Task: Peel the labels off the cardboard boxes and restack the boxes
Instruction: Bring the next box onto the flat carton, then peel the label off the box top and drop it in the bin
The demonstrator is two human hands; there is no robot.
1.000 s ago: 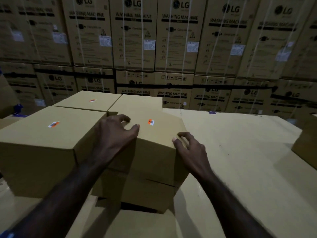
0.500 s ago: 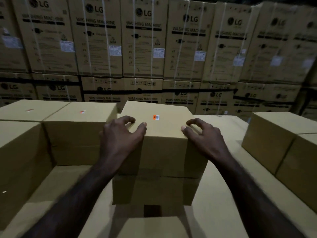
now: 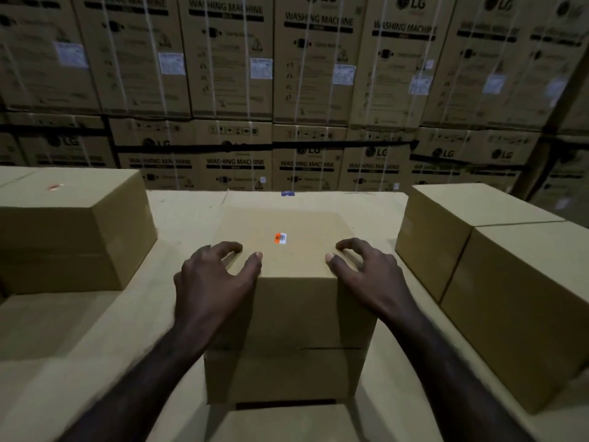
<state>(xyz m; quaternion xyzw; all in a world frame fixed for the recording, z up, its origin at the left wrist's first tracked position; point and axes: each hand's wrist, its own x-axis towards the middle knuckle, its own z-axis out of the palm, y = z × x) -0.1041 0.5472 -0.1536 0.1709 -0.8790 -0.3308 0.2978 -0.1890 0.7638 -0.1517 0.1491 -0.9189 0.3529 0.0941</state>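
A plain brown cardboard box [image 3: 287, 301] is seen at the centre of the view, standing on a wide cardboard-covered surface [image 3: 95, 362]. A small orange-and-white barcode label [image 3: 280, 238] is stuck near the middle of its closed top; what the box holds cannot be told. The box is held at both near top corners. The left hand [image 3: 212, 282] is set on the near left corner, at about 8 o'clock from the label, its grip curled over the edge with the thumb and fingertips [image 3: 255, 257] on the top face. The right hand [image 3: 369, 275] is set on the near right corner, at about 4 o'clock from the label, its grip likewise curled round the edge, the thumb lying on the top.

At 9 o'clock from the held box, well apart, a second closed brown cardboard box [image 3: 73, 237] is seen with a blurred orange label [image 3: 54, 186] on its top. At 3 o'clock, two closed brown cardboard boxes [image 3: 497, 269] are set touching one another in a row. At 12 o'clock, beyond the surface, a wall of tall strapped washing-machine cartons [image 3: 306, 74] is stacked in two tiers, each carton bearing a white sheet. A small blue tag [image 3: 287, 193] lies at the far edge of the surface.
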